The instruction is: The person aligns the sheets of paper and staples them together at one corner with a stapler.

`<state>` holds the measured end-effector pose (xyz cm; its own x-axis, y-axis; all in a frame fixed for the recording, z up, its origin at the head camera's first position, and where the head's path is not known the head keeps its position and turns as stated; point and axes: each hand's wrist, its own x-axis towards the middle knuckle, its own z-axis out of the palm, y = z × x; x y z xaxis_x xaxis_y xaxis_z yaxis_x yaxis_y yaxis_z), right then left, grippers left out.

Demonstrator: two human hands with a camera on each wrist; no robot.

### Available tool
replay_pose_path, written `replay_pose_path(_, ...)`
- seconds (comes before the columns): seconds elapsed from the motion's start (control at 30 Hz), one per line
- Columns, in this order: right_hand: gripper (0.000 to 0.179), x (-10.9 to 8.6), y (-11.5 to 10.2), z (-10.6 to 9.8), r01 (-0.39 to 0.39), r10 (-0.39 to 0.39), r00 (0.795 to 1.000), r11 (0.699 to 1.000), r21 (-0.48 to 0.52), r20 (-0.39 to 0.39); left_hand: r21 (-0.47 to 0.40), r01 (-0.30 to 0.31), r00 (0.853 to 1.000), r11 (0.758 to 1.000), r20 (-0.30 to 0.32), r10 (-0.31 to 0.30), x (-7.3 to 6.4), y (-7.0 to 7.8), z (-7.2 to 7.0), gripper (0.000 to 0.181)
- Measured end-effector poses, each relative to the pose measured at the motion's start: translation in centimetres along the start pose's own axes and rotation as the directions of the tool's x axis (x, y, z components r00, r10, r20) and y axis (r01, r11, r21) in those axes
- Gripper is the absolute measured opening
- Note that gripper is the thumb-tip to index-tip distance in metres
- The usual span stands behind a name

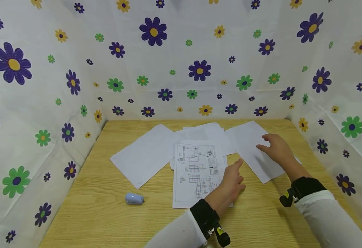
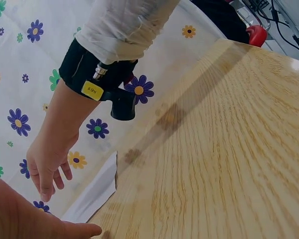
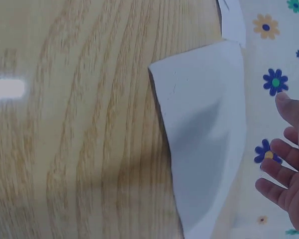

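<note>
My left hand (image 1: 230, 182) hovers by the right edge of a printed sheet (image 1: 196, 175) covered with technical line drawings. Its fingers are spread loosely and hold nothing. Over the right-hand blank sheet (image 1: 252, 151) hangs my right hand (image 1: 277, 148), thumb and fingers apart with nothing between them. In the right wrist view that hand (image 3: 294, 164) shows loosely bent fingers above the sheet (image 3: 199, 129), on which its shadow falls. The left wrist view has the left hand's thumb (image 2: 84, 230) at the bottom corner and the right hand (image 2: 52, 154) beyond it.
A light blue stapler-like object (image 1: 134, 198) lies on the wooden table (image 1: 106, 220) at front left. Another blank sheet (image 1: 146, 155) lies at the left, with overlapping papers (image 1: 205, 132) behind the printed one. Flowered cloth (image 1: 181, 51) encloses the table's back and sides.
</note>
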<state>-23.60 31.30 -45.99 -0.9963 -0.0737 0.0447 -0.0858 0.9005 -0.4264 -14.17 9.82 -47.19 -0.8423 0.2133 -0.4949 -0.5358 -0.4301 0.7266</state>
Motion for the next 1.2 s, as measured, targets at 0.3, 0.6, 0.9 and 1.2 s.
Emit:
replay_pose_path(0.3,0.068,0.1,2.7,0.5,-0.151,0.152,0.988,0.988,0.023,-0.015,-0.022,-0.007,1.0,1.0,-0.029,0.007,0.6,-0.5,1.4,0.074)
replay_pose_path(0.6,0.077,0.2,3.3,1.2,-0.3,0.3,0.954,0.953,0.041,-0.004,-0.059,0.007,0.998,0.998,-0.066,-0.011,1.2,-0.4,2.3,0.078)
replay_pose_path(0.9,0.086,-0.1,4.4,1.0,-0.35,0.35,0.937,0.937,-0.005,0.01,-0.117,0.011,0.994,0.993,-0.108,-0.024,1.9,0.0,3.3,0.08)
replay_pose_path(1.2,0.088,-0.3,4.8,0.8,-0.34,0.342,0.939,0.939,-0.044,0.036,-0.16,0.024,0.995,0.987,-0.089,-0.039,2.3,0.5,3.9,0.089)
